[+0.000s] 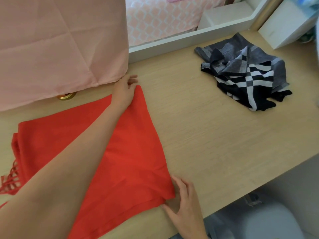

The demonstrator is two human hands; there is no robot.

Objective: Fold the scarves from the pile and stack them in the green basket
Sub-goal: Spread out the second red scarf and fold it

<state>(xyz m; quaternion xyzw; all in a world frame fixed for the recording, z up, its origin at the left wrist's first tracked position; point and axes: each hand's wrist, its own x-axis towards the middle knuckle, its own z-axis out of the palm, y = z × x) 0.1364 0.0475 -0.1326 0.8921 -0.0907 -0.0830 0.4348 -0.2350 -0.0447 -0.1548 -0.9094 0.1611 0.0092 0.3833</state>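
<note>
Early stage: the plain red fringed fabric scarf (131,144) lies flat on the light wood-grain tabletop (207,135), apparently part-folded. The crumpled grey, black and white checked scarf (245,75) sits untouched, well apart at far right, and no green basket is in view, so nothing shows as stacked. The left hand (125,91) rests on the red scarf's far corner with fingers loosely bent, cannot tell if it pinches; the right hand (185,199) lies against the near corner, fingers spread and nearly straight, thumb along the hem, no clear clamp. No brand, label or readable writing visible.
</note>
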